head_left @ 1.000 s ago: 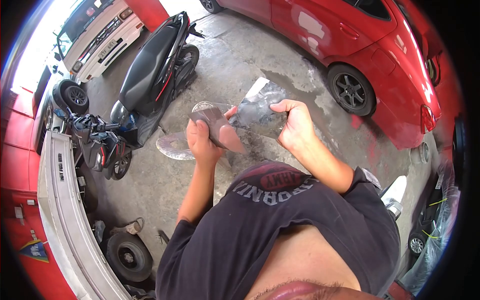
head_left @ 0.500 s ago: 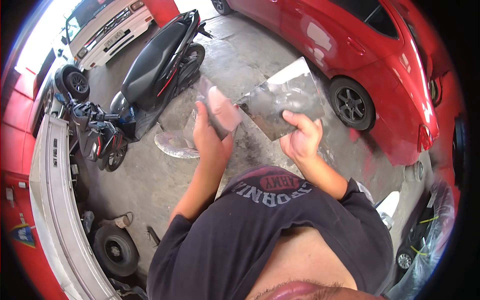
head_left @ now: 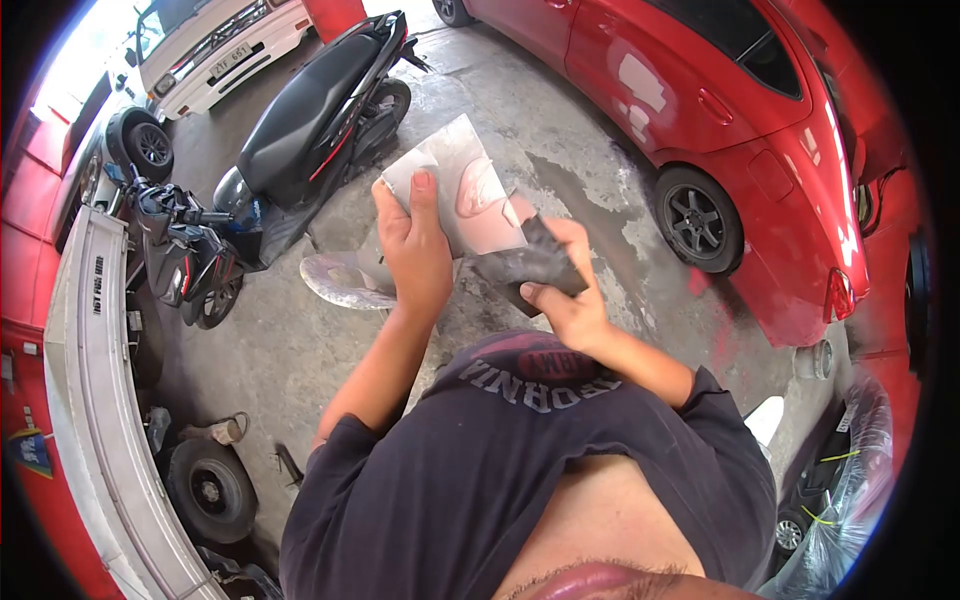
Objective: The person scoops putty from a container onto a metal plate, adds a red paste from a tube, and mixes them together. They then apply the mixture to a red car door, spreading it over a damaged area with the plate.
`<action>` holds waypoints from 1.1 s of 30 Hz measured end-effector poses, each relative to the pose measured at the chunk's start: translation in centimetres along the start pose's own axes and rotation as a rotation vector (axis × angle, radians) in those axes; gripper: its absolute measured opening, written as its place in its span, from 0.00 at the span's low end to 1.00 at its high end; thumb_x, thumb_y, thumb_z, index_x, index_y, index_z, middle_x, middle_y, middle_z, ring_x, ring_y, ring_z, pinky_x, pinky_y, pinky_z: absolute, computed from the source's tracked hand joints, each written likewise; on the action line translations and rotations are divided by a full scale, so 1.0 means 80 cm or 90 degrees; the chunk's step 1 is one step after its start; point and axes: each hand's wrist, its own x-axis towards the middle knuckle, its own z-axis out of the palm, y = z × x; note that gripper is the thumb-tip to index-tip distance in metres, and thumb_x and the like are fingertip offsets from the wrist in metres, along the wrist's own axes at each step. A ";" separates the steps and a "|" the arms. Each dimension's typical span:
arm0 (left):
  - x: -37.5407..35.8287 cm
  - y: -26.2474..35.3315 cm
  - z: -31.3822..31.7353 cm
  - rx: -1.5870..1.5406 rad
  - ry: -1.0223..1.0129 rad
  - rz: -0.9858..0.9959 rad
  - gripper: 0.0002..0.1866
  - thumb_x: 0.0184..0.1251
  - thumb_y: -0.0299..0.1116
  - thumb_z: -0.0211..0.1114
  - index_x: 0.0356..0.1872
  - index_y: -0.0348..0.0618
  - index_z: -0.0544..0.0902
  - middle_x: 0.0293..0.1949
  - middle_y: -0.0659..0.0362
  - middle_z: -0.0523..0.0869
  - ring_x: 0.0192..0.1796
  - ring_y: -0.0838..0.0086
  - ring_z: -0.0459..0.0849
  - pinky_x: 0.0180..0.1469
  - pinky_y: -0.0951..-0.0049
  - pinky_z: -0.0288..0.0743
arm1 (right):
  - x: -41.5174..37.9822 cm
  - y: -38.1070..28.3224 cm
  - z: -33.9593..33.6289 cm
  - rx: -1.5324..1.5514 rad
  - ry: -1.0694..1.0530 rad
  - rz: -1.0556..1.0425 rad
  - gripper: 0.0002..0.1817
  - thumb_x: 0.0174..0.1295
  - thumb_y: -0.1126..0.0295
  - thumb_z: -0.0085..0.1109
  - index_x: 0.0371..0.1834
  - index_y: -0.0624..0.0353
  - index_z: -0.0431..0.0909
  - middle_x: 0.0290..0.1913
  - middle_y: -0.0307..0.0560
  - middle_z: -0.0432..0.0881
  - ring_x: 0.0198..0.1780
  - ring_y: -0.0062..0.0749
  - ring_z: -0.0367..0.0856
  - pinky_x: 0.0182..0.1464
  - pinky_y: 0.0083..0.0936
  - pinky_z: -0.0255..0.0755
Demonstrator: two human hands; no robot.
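Observation:
My left hand [head_left: 418, 250] is closed on a thin, pale square plate [head_left: 440, 150], thumb pressed on its face. Pink paste [head_left: 483, 190] is smeared across that face and along the lower edge. My right hand [head_left: 575, 305] grips a dark, shiny flat plate [head_left: 530, 265], its thumb on the near edge. The upper edge of the dark plate meets the lower right edge of the pale one, by the pink paste. Both plates are held in front of my chest, above the concrete floor.
A black scooter [head_left: 310, 120] leans at the left, with a white truck [head_left: 225, 50] behind it. The red car [head_left: 650, 110] on the right has pale patches. Below my left hand lies a smeared, rounded pale object [head_left: 340, 280]. A loose wheel [head_left: 212, 492] is at lower left.
The two plates were apart and now touch. My right hand has moved left and its plate has tilted. My left hand has turned its plate so the pasted face shows.

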 end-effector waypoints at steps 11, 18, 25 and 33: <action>-0.001 0.024 0.002 0.154 -0.074 -0.044 0.12 0.80 0.35 0.57 0.51 0.36 0.80 0.43 0.60 0.85 0.45 0.81 0.80 0.48 0.78 0.74 | 0.104 -0.073 -0.081 -0.605 -0.088 -0.322 0.34 0.38 0.86 0.54 0.56 0.56 0.81 0.51 0.50 0.78 0.55 0.52 0.74 0.60 0.39 0.71; -0.003 0.007 -0.001 0.169 -0.050 -0.030 0.11 0.79 0.33 0.57 0.48 0.34 0.80 0.39 0.60 0.85 0.42 0.80 0.78 0.46 0.76 0.73 | 0.109 -0.055 -0.045 -0.537 -0.420 -0.329 0.30 0.37 0.78 0.61 0.52 0.59 0.83 0.50 0.47 0.80 0.56 0.51 0.75 0.60 0.40 0.71; -0.012 0.020 -0.008 0.148 0.012 0.019 0.12 0.79 0.33 0.57 0.52 0.34 0.78 0.44 0.58 0.85 0.44 0.79 0.81 0.47 0.75 0.77 | 0.105 -0.056 -0.086 -0.599 -0.634 -0.220 0.28 0.42 0.78 0.59 0.53 0.55 0.84 0.52 0.43 0.80 0.55 0.45 0.75 0.60 0.40 0.71; -0.032 0.045 0.001 -0.281 0.004 -0.396 0.16 0.80 0.37 0.56 0.60 0.40 0.73 0.51 0.56 0.84 0.47 0.72 0.86 0.49 0.69 0.81 | 0.103 -0.021 -0.094 -0.483 -0.285 -0.371 0.29 0.62 0.47 0.49 0.57 0.52 0.86 0.59 0.54 0.76 0.62 0.54 0.73 0.72 0.58 0.60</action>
